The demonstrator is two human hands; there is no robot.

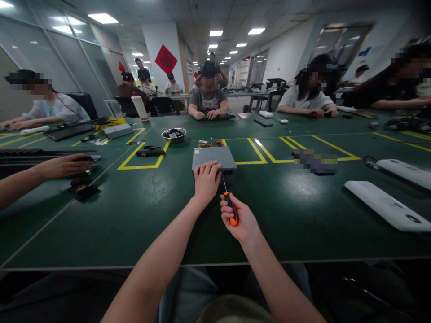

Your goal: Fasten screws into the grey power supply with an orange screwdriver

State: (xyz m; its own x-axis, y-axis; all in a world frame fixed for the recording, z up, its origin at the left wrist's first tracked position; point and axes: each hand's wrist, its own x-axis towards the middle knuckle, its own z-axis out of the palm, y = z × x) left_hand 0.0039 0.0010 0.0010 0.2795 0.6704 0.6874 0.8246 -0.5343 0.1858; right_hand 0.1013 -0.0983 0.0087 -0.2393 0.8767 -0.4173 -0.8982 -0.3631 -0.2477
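A flat grey metal box [214,160] is laid on the dark green counter [134,215], just in front of the person and partly across yellow floor-tape-like lines [141,167] marked on the surface. The left hand [206,179] is pressed over the near edge of the box, fingers curled on its top, apparently so that the box is kept from sliding. An orange-handled screwdriver [230,207] is gripped in the clenched right hand [239,219]; its thin shaft is angled up and forward, with the tip brought to the near right corner of the box, where a dark opening is seen. Whether the tip is seated in a screw cannot be told.

Behind the box a bundle of coloured wires [211,143] is seen, and farther back a round steel bowl [173,134] holding small dark parts. A long white plastic casing [387,207] is lying to the right. A co-worker's hand [63,166] is rested on the counter at the left.
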